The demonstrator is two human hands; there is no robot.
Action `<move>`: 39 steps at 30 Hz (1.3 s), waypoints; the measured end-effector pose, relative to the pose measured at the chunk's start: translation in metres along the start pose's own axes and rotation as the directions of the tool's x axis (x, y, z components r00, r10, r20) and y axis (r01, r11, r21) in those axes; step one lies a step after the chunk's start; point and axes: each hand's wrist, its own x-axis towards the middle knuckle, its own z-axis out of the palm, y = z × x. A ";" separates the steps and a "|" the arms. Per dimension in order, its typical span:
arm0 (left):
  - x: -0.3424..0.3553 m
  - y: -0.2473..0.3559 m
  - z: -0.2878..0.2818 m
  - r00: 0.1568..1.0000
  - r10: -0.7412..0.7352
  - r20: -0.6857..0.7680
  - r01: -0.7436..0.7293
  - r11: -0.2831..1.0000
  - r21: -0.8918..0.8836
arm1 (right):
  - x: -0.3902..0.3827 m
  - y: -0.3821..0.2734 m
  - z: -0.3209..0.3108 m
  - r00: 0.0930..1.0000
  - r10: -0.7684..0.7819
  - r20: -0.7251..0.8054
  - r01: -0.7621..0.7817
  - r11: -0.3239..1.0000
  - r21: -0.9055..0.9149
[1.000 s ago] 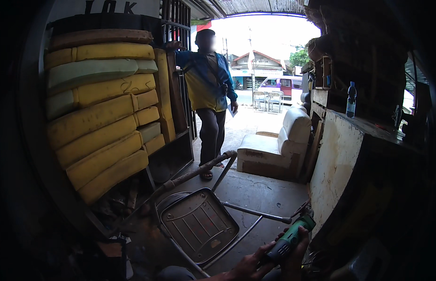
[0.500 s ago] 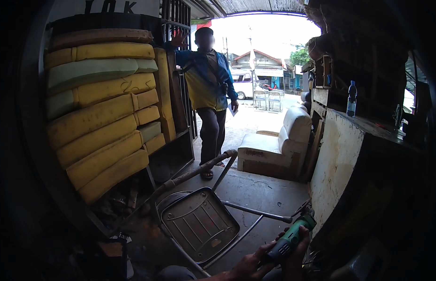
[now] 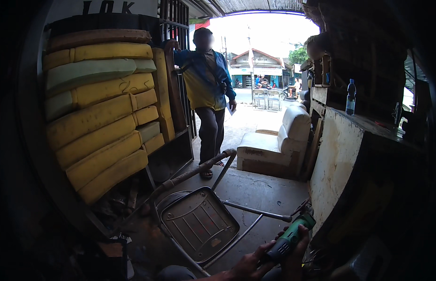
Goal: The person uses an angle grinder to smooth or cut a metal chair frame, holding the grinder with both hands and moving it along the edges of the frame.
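Note:
A green and black angle grinder [image 3: 287,240] is held low at the right, in both my hands. My left hand [image 3: 251,263] closes around the rear part of its body. My right hand [image 3: 300,243] grips it from the right side, nearer the green head. Left of the grinder, a folding metal chair [image 3: 199,225] lies tipped over on the floor, its seat pan bare and its tubes worn. One chair leg tube ends close to the grinder's head. The grinder's disc is hard to make out in the dark.
Yellow foam slabs [image 3: 101,117] are stacked at the left. In the doorway a person [image 3: 206,82] in a blue and yellow jacket stands beyond the chair. A cream sofa seat [image 3: 262,143] stands right of them. A plastic bottle [image 3: 351,98] tops the worn counter [image 3: 337,154].
The person in the doorway has lowered a raised open hand onto the edge beside the foam. Outside, the white van is gone and people on motorbikes show. My hands hold still.

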 end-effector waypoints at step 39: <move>-0.084 0.118 -0.196 0.843 -0.436 0.316 -0.305 0.097 0.947 | 0.003 -0.002 0.004 0.999 0.004 -0.045 -0.002 0.999 0.034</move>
